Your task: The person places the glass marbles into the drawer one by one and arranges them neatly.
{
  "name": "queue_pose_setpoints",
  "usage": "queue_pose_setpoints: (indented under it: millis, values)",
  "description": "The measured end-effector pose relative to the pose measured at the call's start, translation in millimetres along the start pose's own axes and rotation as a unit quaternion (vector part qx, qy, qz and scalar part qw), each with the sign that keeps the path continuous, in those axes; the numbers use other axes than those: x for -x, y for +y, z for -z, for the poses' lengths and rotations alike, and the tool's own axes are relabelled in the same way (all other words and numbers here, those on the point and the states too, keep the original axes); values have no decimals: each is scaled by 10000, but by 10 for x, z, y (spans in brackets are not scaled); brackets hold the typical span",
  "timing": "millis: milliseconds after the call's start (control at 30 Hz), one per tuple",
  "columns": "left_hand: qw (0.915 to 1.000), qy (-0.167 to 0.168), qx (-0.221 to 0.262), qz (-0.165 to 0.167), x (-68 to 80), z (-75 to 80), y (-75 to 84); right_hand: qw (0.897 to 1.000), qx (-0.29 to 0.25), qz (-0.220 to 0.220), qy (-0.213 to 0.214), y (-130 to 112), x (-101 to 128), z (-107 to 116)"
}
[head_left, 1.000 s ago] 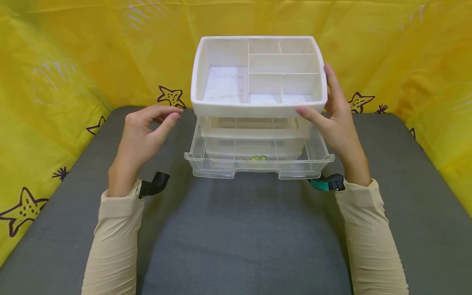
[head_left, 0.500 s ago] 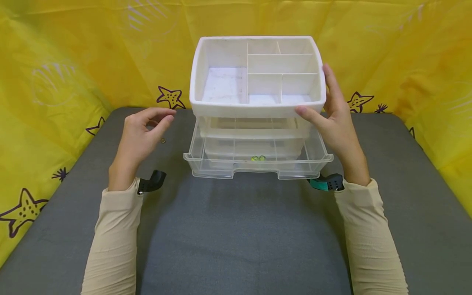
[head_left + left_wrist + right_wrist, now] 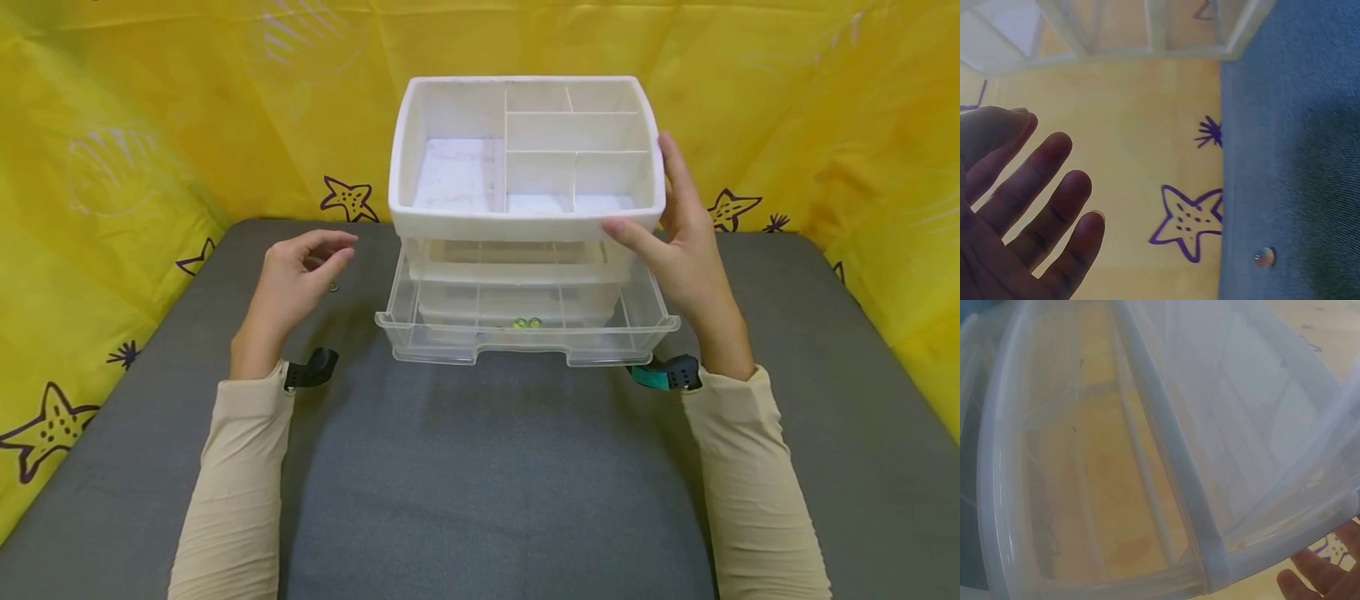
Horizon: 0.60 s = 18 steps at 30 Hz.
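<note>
A white drawer organizer [image 3: 525, 225] stands at the back of the table, its top tray split into several compartments. Its clear lower drawer [image 3: 630, 337] is pulled out, and two yellow-green marbles [image 3: 527, 323] show through the front. My right hand [image 3: 686, 250] grips the organizer's right front corner, thumb on the front rim and fingers along the side. Left of the organizer, my left hand [image 3: 296, 275] hovers with relaxed fingers and holds nothing. A small round marble-like piece [image 3: 1265, 257] lies on the table close to it, partly behind the thumb side in the head view.
Grey cloth covers the table [image 3: 495, 483]. A yellow curtain [image 3: 225, 100] printed with starfish hangs behind and along both sides. Dark straps [image 3: 311, 369] jut from each wrist.
My left hand has drawn back slightly left and down from beside the organizer, uncovering the small round piece on the table. The right hand keeps its hold on the organizer.
</note>
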<state>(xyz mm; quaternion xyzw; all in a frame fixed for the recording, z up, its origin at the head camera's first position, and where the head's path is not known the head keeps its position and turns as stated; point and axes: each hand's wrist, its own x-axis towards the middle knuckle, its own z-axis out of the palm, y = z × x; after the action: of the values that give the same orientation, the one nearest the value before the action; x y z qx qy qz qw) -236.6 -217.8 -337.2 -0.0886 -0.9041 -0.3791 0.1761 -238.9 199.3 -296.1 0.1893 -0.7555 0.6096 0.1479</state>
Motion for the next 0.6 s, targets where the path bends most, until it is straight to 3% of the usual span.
queue_pose_setpoints:
  millis: [600]
  values:
    - [9974, -523, -288, 398, -4, -61, -305, 9997, -254, -31, -21, -4, 5, 18]
